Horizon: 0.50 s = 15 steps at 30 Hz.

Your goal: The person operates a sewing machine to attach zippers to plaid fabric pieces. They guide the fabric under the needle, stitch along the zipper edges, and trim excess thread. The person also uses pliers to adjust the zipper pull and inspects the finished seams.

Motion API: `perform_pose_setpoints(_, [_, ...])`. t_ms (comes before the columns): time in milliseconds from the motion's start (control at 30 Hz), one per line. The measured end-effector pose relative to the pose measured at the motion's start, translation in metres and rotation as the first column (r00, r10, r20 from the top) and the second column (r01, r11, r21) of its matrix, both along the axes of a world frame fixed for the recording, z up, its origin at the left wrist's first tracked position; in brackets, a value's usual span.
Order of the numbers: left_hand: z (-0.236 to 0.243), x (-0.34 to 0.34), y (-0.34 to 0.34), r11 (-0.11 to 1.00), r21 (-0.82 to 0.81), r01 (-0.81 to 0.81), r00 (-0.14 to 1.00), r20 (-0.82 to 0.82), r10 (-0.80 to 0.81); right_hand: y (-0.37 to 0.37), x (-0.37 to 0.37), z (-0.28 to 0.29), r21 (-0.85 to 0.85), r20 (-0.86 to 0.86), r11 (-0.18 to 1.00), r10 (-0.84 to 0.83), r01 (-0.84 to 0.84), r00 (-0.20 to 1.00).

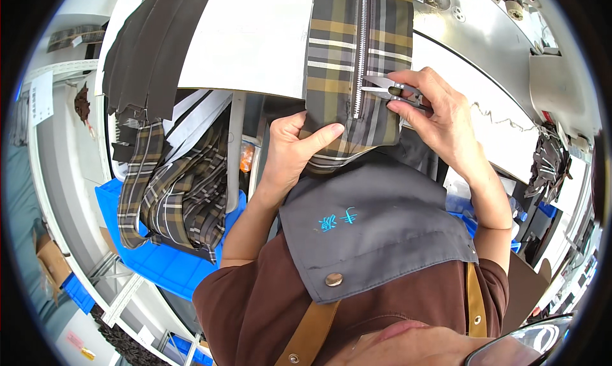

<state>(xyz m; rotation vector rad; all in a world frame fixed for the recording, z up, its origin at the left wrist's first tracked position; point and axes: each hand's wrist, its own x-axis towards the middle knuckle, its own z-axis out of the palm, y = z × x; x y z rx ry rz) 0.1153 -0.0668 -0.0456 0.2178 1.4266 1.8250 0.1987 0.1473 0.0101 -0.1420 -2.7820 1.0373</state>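
A plaid olive, black and white fabric piece (331,54) with a metal zipper (361,35) runs down from the white work surface toward my body. My left hand (293,146) grips its lower part, thumb lying on top just left of the zipper's lower end and the other fingers mostly hidden underneath. My right hand (440,114) holds small metal thread snips (398,92), blades apart and pointing left at the zipper near its lower end; whether they touch it I cannot tell. A grey apron (376,232) lies below the fabric.
Dark fabric strips (150,41) drape over the white board (242,35) at left. Below, plaid and white strips hang over a blue bin (153,261). A steel sewing machine bed (484,35) is at upper right, with dark scraps (547,162) below. Shelving lines the far left.
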Motion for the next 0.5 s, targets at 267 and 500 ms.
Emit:
perform_pose_setpoints(267, [0.006,-0.002,0.000,0.999,-0.037,0.033,0.999,-0.008,-0.033,0.003,-0.008,-0.002,0.090,-0.063,0.992,0.100,-0.094,0.993])
perform_pose_setpoints(500, [0.009,-0.006,0.008,0.999,-0.047,0.020,1.000,-0.001,-0.020,0.003,-0.012,0.006,0.138,-0.018,0.980,0.147,-0.143,0.989])
